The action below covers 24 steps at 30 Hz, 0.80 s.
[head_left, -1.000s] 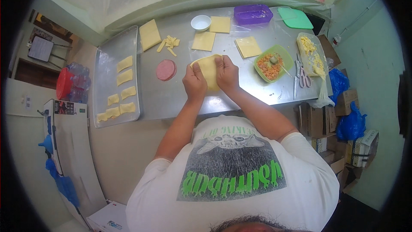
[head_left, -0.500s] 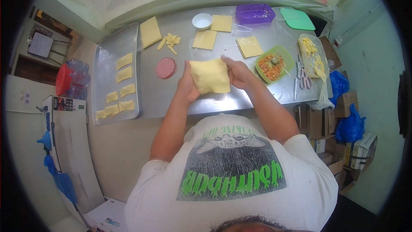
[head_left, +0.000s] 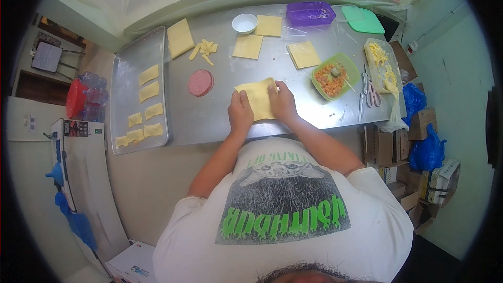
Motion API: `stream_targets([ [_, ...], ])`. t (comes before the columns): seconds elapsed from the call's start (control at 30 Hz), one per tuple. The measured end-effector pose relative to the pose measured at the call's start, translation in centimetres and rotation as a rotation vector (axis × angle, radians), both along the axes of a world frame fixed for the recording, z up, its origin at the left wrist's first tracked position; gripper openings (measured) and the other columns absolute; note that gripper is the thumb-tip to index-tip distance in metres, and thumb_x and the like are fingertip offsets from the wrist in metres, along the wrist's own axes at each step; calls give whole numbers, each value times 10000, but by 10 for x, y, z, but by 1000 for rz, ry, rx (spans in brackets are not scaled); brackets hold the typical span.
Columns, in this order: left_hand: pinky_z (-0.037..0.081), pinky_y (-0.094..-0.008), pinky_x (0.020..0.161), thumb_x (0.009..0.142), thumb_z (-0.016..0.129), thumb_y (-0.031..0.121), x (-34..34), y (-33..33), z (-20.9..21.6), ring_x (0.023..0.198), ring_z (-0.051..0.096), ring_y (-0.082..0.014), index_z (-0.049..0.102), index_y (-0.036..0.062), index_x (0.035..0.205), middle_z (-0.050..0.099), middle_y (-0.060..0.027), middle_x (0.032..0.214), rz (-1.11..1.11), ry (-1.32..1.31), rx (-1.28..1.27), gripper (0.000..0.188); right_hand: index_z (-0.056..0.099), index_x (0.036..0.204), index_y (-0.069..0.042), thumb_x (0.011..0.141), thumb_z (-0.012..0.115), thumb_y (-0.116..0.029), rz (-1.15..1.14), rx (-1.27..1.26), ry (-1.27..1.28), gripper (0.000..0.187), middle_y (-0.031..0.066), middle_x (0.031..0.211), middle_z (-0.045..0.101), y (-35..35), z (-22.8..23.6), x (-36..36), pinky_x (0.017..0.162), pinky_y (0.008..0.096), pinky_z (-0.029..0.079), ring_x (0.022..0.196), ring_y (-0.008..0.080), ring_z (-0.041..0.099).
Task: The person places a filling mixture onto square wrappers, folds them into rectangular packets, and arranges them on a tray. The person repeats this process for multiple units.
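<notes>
A square sheet of pale yellow dough (head_left: 259,99) is held between my two hands near the front edge of the metal table. My left hand (head_left: 241,112) grips its left side, thumb on top. On the opposite side, my right hand (head_left: 283,105) pinches it with the thumb over the face; the fingers beneath are partly hidden. Left of the sheet lies a stack of round pink meat slices (head_left: 200,83). To the right stands a green bowl (head_left: 354,72) of orange chopped filling (head_left: 327,84), a spoon resting in it. More stacked dough squares (head_left: 303,55) lie beyond my right hand.
At left, a metal tray (head_left: 137,57) carries several filled dough pieces (head_left: 149,91). Dough strips (head_left: 208,48), a white bowl (head_left: 244,23), a purple container (head_left: 310,14) and a green lid (head_left: 362,19) sit farther back. Scissors (head_left: 372,94) lie beside a tray of yellow chopped food (head_left: 379,55).
Both hands have drawn the dough sheet nearer to my body. The right hand's thumb now lies over the sheet, and the sheet has tilted.
</notes>
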<state>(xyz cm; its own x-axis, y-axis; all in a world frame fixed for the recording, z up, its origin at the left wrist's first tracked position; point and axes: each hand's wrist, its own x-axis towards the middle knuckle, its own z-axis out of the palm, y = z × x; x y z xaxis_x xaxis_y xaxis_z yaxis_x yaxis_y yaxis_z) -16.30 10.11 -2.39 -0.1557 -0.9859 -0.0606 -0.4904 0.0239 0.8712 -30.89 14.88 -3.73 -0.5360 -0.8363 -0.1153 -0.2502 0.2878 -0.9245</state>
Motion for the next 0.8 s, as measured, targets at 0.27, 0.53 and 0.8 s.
stream_targets([
  [0.27,514,-471,728,1122,411,338,3,-4,3,797,676,-401,584,2,989,683,-241,859,63,89,-152,400,661,1151,5,1069,562,-292,-104,-153,39,324,252,901,726,1,12,2,744,438,548,834,399,725],
  [0.53,517,-475,781,1106,445,323,11,-13,-27,847,683,-403,625,-11,1033,694,-256,906,-2,-26,-61,387,644,1151,-3,1070,544,-295,-5,-21,62,319,263,914,729,-2,-8,-9,756,490,546,856,431,717],
  [0.8,530,-545,852,1061,501,265,-1,-20,-32,993,682,-468,565,23,1250,710,-269,1042,-89,-424,-17,313,509,1344,-52,1052,520,-316,199,386,402,394,266,1138,688,-14,-14,-8,872,554,526,1019,456,682],
])
